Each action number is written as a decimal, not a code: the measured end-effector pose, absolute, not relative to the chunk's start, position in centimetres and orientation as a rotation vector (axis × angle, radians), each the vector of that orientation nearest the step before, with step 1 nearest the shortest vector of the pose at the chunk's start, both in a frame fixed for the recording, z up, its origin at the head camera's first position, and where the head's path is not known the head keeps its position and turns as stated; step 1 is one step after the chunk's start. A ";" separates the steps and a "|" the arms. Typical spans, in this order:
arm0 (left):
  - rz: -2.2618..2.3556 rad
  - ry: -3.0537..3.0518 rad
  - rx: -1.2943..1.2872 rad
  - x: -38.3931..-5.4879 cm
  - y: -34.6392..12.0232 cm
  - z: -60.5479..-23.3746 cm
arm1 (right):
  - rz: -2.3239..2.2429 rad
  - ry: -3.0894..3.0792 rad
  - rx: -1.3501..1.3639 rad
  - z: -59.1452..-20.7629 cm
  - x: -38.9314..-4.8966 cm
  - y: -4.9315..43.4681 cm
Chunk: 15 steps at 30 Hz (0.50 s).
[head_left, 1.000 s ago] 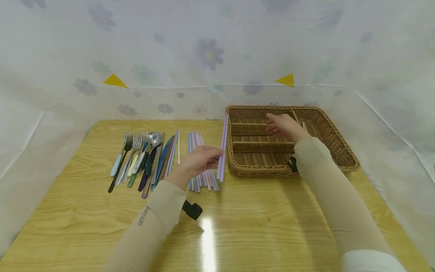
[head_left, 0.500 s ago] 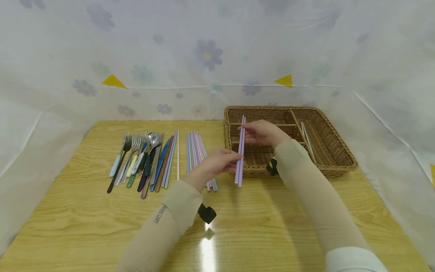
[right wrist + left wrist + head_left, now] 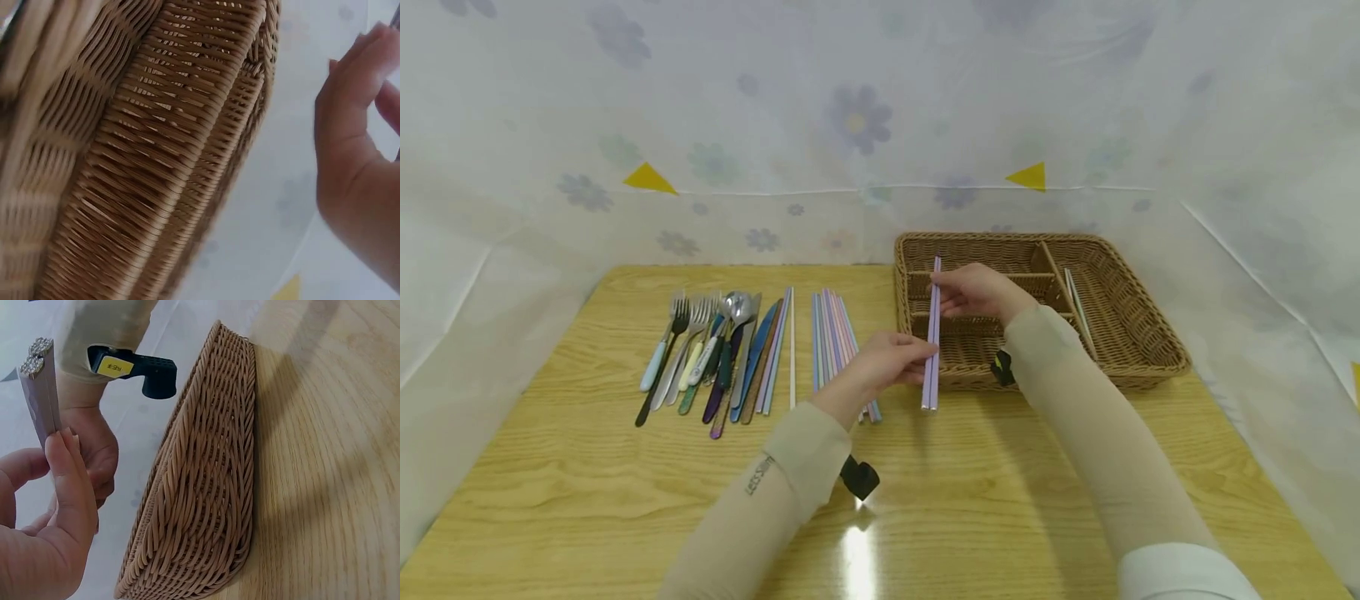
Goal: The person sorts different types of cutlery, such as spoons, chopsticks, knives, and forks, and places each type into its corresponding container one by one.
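A pair of lilac chopsticks (image 3: 930, 383) is held up, slanting slightly, over the left part of the wicker basket (image 3: 1138, 292). My left hand (image 3: 880, 364) pinches them toward their near end. Farther up, my right hand (image 3: 979, 292) holds the same pair by thumb and fingers. The left wrist view shows the patterned ends of the chopsticks (image 3: 42, 394) side by side, rising out of the left hand (image 3: 65, 512). In the right wrist view the right hand (image 3: 353, 137) is at the right edge, its fingertips partly cut off.
Several pastel chopsticks (image 3: 827, 333) lie left of the basket. Beyond them, a single white chopstick (image 3: 792, 350), knives (image 3: 762, 342), spoons (image 3: 741, 307) and forks (image 3: 681, 315) lie in a row. Pale chopsticks (image 3: 1077, 302) rest in the basket's right compartment. Dividers split its left side.
My left hand has carried the chopsticks right, from beside the basket to over its left part. My right hand has come left and down to take hold of their upper part.
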<state>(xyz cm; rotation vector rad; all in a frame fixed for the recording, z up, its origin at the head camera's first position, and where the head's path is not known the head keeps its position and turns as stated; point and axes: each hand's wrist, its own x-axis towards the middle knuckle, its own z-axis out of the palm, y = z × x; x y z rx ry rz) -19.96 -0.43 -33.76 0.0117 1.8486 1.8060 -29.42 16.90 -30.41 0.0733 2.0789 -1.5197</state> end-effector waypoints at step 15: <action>1.842 1.896 -0.013 -20.0 1.3 -34.7 | -0.502 2.486 -0.365 -29.6 -28.5 14.6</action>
